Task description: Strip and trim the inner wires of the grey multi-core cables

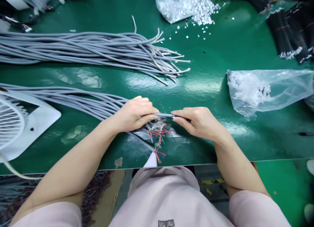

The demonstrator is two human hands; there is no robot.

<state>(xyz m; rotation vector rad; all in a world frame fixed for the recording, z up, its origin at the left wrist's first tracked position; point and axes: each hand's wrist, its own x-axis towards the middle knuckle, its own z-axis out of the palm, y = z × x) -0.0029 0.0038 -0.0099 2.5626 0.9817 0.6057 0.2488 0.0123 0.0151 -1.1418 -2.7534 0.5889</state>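
My left hand (133, 113) is closed around a grey cable (165, 115) close to its end. At that cable's tip, my right hand (200, 121) pinches between thumb and fingers; something small and dark shows there, too hidden to name. Beneath my left hand runs a bundle of grey cables (98, 104). Their stripped ends (159, 132) fan out in red, blue and green wires with frayed shielding. One separate cable end (159, 154) lies nearer the table's front edge, its coloured wires spread.
A second grey cable bundle (85, 47) lies farther back. A white fan (36, 122) stands at left. Small silvery pieces (202, 8) spill from a plastic bag (171, 6). Another clear bag (282, 86) holds white bits. Black wire bundles (282, 32) sit back right.
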